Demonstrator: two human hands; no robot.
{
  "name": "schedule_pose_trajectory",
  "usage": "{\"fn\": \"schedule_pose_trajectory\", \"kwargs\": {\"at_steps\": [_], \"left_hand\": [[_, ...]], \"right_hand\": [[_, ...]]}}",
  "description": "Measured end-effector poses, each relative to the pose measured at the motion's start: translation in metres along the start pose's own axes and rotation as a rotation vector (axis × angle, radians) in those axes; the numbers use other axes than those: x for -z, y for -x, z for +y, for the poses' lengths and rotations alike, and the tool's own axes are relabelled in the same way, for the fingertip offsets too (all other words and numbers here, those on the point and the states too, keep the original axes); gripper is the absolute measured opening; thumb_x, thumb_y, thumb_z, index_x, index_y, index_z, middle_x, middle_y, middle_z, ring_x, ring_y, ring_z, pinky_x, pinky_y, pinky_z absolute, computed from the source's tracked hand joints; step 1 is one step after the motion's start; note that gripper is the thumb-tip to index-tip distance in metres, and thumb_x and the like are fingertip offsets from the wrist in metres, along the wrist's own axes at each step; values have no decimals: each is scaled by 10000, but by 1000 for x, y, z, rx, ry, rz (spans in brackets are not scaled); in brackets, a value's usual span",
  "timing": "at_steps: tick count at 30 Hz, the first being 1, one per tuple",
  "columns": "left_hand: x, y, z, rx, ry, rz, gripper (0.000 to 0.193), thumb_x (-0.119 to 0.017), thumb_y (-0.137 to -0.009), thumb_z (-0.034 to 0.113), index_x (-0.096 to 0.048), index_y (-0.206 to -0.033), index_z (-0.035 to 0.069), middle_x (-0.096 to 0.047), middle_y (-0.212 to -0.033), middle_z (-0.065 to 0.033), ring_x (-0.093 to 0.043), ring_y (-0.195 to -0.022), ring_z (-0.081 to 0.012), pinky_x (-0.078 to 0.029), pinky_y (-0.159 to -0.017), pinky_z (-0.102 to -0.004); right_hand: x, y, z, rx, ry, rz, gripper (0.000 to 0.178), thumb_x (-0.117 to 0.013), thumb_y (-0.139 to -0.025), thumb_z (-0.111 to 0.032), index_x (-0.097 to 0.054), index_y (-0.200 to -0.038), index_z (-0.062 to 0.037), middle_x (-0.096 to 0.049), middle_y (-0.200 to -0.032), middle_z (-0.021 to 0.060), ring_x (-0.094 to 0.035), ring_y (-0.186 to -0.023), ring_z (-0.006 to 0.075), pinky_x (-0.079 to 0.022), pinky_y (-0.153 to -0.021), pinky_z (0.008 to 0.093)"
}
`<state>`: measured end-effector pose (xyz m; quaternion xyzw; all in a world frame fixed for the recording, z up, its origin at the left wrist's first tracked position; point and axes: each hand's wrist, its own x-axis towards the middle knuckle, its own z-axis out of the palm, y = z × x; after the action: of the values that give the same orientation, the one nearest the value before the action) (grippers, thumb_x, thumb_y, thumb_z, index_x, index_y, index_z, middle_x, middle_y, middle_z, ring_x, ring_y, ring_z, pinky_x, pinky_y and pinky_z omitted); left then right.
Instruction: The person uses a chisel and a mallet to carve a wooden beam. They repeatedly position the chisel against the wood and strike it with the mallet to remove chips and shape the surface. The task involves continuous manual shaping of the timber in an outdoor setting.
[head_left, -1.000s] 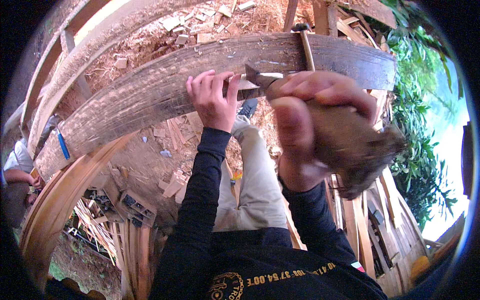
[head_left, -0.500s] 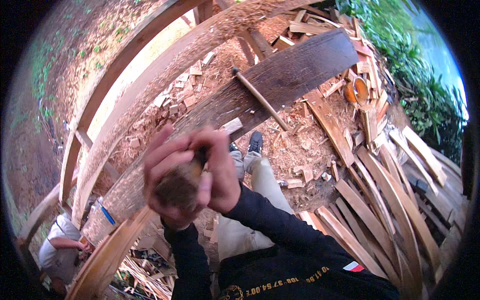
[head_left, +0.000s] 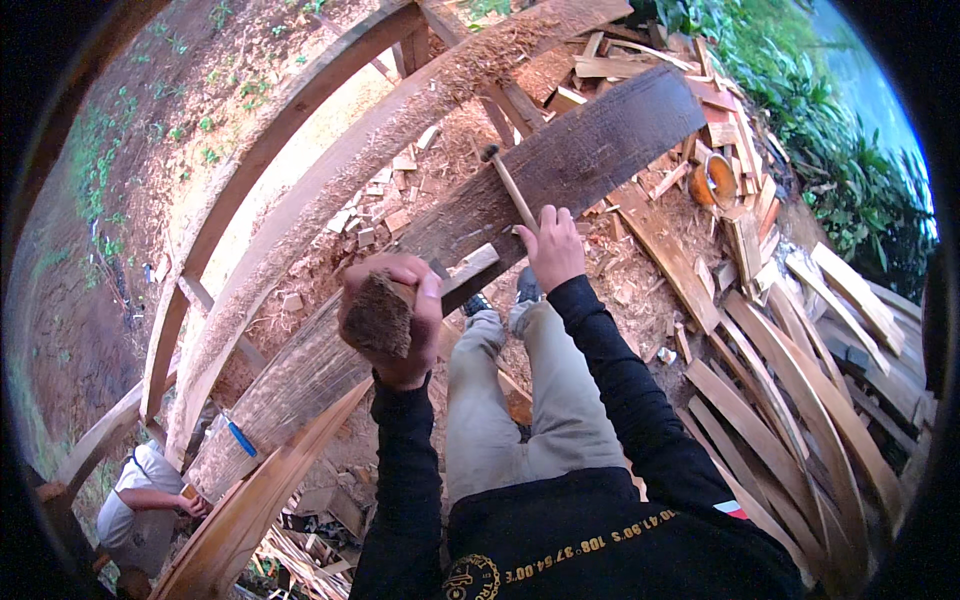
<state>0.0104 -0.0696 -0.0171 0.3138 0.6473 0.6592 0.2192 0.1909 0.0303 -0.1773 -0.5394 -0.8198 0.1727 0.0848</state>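
Observation:
My left hand (head_left: 392, 318) is closed round a chisel (head_left: 376, 314) with a thick wooden handle. The handle's frayed brown end points up at me, and most of the blade is hidden. Beside that fist, a pale wood block (head_left: 474, 265) rests on a dark, weathered plank (head_left: 600, 130). My right hand (head_left: 555, 250) grips the lower end of a hammer (head_left: 513, 190). Its small dark head lies over the plank, with the pale handle running back to my fingers.
Curved timber ribs (head_left: 330, 165) arch along the left. A blue-handled tool (head_left: 238, 436) lies at the plank's near end. Another person (head_left: 145, 490) works at the lower left. Boards (head_left: 780, 400) pile up at the right, near an orange round container (head_left: 713, 182). Wood chips cover the ground.
Both hands were together around the chisel handle. My right hand has left it, moved right and taken hold of the hammer; my left hand keeps the chisel.

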Motion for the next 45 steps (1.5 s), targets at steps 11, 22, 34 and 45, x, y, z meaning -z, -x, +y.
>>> {"fn": "schedule_pose_trajectory", "kwargs": {"at_steps": [11,22,34,45], "left_hand": [[-8,4,-8,-118,23,-64,297,-597,-654,-28,-435,-877,83,-547,-725,-80,-542,-668,-190,-493,-744,-376],[-9,16,-5,-144,190,3,243,-575,-660,-2,-463,-862,71,-528,-699,-58,-528,-628,-195,-494,-689,-411],[-19,7,-9,-136,-21,-74,293,-601,-700,-80,-440,-875,90,-513,-689,-53,-518,-614,-178,-483,-658,-337],[-26,13,16,-178,-714,13,163,-647,-663,-23,-549,-735,86,-601,-725,-42,-613,-707,-188,-515,-706,-333]], "right_hand": [[4,-2,16,-99,-296,-183,195,-522,-944,-185,-408,-991,-34,-592,-805,247,-587,-802,440,-468,-674,507],[17,-11,-4,-292,-421,-308,492,-636,-864,-458,-434,-1006,-33,-633,-750,230,-630,-695,445,-498,-604,503],[-10,14,-33,-304,-565,-260,560,-782,-752,-434,-464,-941,-14,-582,-662,187,-618,-630,361,-494,-587,435],[224,12,-36,14,-791,-504,137,-568,-945,-172,-534,-952,-40,-440,-606,46,-406,-550,115,-341,-516,300]]}}
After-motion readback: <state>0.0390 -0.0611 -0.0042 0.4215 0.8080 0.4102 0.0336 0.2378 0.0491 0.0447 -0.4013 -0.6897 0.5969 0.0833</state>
